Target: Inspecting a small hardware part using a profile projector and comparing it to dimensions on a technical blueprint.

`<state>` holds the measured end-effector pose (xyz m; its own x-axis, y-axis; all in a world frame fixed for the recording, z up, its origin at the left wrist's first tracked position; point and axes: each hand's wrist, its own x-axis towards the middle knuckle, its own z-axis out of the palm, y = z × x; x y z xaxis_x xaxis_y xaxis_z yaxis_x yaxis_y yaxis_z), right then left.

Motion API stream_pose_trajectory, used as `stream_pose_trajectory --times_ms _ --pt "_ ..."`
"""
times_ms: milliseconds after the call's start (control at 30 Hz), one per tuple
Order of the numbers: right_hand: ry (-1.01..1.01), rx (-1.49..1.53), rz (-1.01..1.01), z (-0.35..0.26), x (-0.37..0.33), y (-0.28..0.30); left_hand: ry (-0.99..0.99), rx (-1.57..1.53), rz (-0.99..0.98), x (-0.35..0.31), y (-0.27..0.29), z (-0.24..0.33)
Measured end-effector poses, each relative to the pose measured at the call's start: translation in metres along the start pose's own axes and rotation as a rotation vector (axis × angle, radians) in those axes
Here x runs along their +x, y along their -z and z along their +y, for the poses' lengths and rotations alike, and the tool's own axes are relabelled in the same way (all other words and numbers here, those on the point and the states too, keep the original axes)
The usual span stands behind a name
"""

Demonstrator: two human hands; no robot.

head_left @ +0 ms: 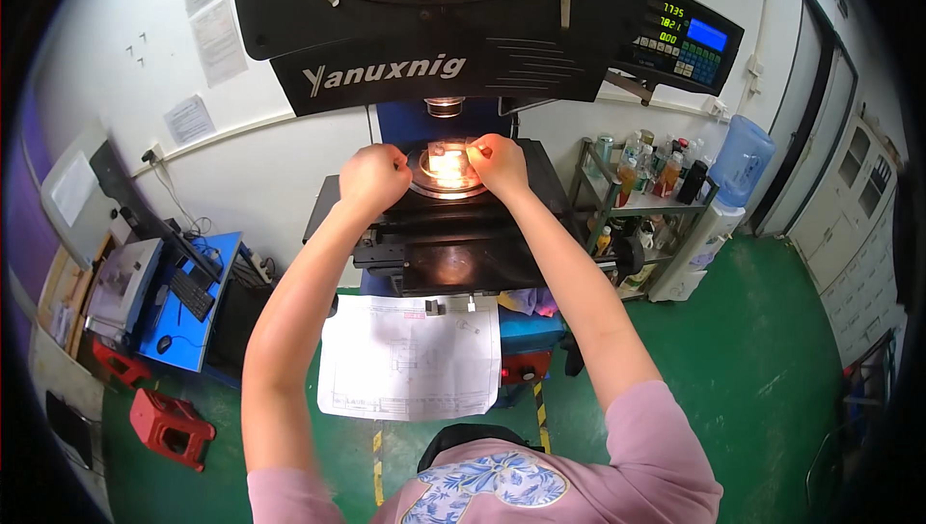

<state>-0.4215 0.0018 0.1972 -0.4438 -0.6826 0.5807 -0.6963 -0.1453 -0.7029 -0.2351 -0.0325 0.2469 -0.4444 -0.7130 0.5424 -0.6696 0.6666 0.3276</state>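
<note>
Both my arms reach forward to the stage [424, 225] of a large black measuring projector [540, 51]. My left hand [374, 179] is closed at the left rim of a round glass plate [446, 193]. My right hand [500, 169] is closed in a pinch at the plate's right side. Between them, a small bright patch, perhaps a clear flat piece [448, 165], glows in the light. Glare hides its outline, and what my fingertips hold cannot be made out. The projector's lens [445, 107] hangs just above.
A technical drawing [410, 360] with a small dark block [432, 307] on it lies below the stage. A display unit [680, 37] hangs upper right. Bottles fill a shelf [666, 198] beside a water dispenser [694, 244]. Left are a blue desk [217, 263] and a red stool [172, 427].
</note>
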Motion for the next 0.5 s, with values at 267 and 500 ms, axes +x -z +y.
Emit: stream_pose_trajectory --times_ms 267,500 --pt "-0.036 -0.052 0.027 -0.011 -0.006 0.003 0.116 0.067 -0.137 0.021 -0.028 -0.005" --pt "0.002 -0.139 0.042 -0.01 -0.005 0.001 0.018 -0.031 -0.113 0.021 -0.036 -0.007"
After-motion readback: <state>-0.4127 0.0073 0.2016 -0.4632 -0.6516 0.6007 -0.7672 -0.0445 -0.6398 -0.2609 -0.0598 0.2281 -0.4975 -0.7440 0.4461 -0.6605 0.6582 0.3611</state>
